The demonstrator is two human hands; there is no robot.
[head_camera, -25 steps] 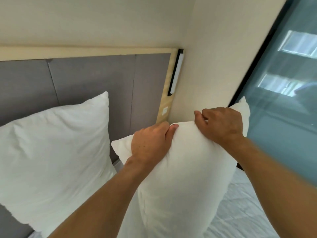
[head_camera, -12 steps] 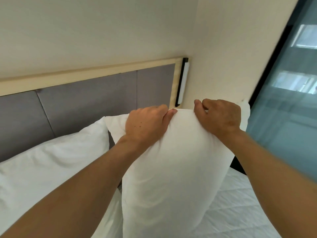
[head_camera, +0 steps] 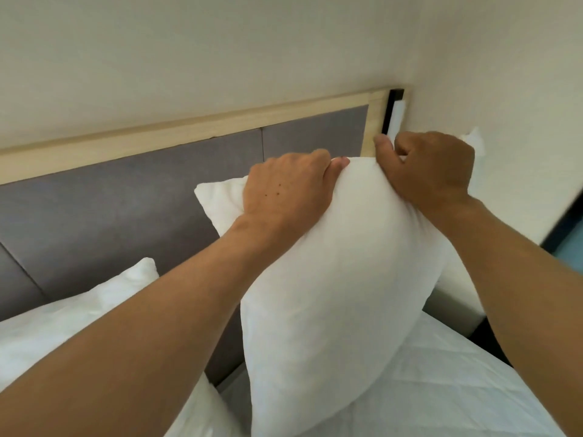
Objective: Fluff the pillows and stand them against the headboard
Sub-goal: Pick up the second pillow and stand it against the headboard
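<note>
A white pillow (head_camera: 340,285) hangs upright over the bed, held by its top edge. My left hand (head_camera: 290,190) grips that edge left of centre and my right hand (head_camera: 432,168) grips it right of centre, both fists closed on the fabric. Its bottom corner touches the mattress (head_camera: 441,386). Behind it runs the grey padded headboard (head_camera: 110,216) with a pale wooden frame. A second white pillow (head_camera: 72,320) leans against the headboard at the lower left, partly hidden by my left forearm.
A black and white light fixture (head_camera: 394,118) is mounted at the headboard's right end, close to my right hand. The cream side wall (head_camera: 520,121) stands to the right. A dark window frame (head_camera: 564,228) shows at the right edge.
Both hands have lifted the held pillow higher, up toward the top of the headboard. The view has tilted, so the left pillow now sits lower in the frame.
</note>
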